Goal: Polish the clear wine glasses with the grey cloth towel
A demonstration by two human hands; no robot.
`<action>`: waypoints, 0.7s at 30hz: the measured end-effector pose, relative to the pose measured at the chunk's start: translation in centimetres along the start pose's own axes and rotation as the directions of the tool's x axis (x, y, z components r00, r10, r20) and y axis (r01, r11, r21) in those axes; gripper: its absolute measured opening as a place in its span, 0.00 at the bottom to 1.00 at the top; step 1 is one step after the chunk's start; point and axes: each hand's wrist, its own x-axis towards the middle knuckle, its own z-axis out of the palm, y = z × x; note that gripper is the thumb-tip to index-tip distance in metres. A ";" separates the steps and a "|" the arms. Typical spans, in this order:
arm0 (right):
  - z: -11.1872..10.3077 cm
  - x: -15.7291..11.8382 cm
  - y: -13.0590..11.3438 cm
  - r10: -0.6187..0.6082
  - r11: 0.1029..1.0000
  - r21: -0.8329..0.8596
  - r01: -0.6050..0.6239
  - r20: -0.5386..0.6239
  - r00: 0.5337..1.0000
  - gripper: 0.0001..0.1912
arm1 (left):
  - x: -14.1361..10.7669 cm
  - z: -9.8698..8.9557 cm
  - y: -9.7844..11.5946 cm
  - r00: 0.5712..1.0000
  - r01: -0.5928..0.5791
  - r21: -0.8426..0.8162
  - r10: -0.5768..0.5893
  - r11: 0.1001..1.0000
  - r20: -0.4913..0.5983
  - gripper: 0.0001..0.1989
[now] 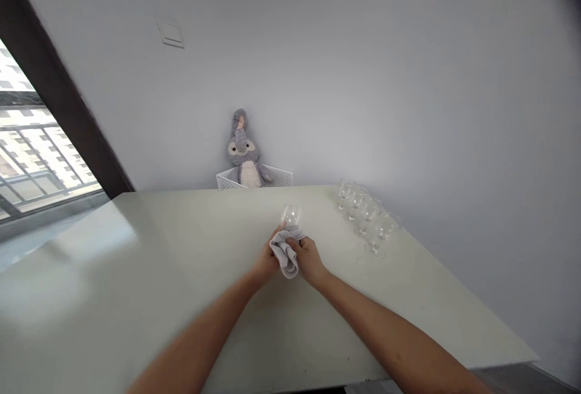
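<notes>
Two hands (293,256) closed on soft grey cloth (284,255), clear stemmed glass (291,216) in it, four glasses (369,211) nearby

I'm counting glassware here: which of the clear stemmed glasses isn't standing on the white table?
The clear stemmed glass wrapped in the grey cloth, gripped by the left hand and right hand. The other four stand in a row.

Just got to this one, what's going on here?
A person's left hand and right hand hold a grey cloth bunched around the lower part of a glass, over a white table. Four stemmed glasses stand in a row on the table's right side. Beyond the far edge, a plush toy sits in a white basket.
</notes>
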 end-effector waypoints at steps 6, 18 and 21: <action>-0.4 0.3 -0.9 -0.034 0.999 0.010 0.033 0.065 0.997 0.18 | 0.0 -0.9 1.6 0.990 0.098 -0.318 -0.061 0.943 0.125 0.30; -1.6 0.1 -1.2 0.113 0.975 -0.221 -0.014 0.445 0.888 0.15 | 0.5 -2.1 2.6 0.984 0.178 -0.316 -0.166 0.932 0.064 0.29; -1.3 -0.9 -1.8 0.231 0.927 0.090 -0.363 0.626 0.745 0.18 | 0.3 -3.1 3.0 0.966 0.173 -0.387 -0.079 0.906 0.247 0.31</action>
